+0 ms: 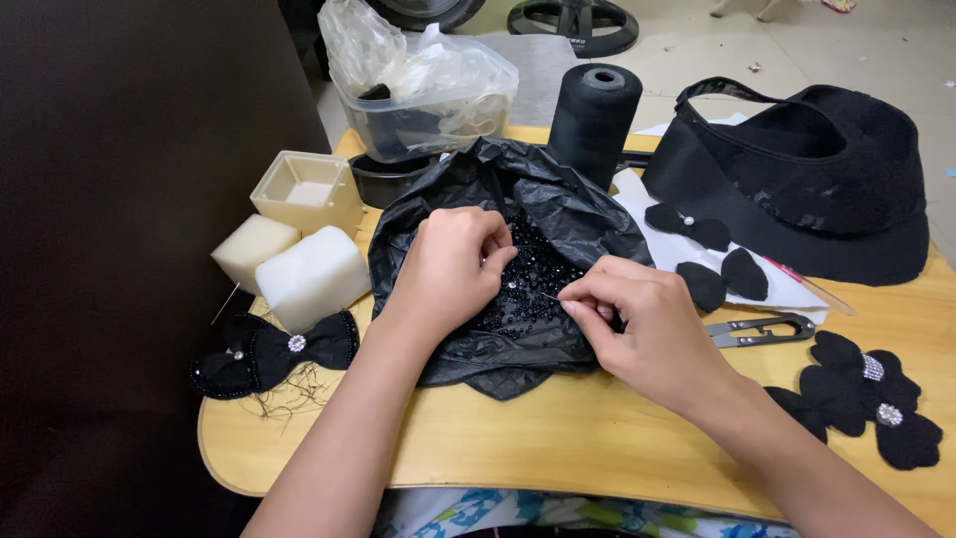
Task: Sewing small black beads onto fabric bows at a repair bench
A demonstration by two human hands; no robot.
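- Beads (533, 284) between the hands: glossy black, in a black plastic bag (558, 204).
- Thread cone (595, 120) beyond the hands: matt black.
- Foam blocks (294, 269) left of the hands: cream-white.
- Bow (264, 354) by the left forearm: black, silver rhinestone centre.
- Fabric flowers (871, 399) right of the hands: black, silver centres.
- Surface (597, 438): pale yellow wood.

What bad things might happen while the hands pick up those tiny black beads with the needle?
The thin needle in the right hand points toward the left hand, so it might prick a finger. The black beads lie loose in a crumpled black plastic bag; a nudge might spill them across the wooden table. The thread snips lie close by the right wrist and might get knocked.
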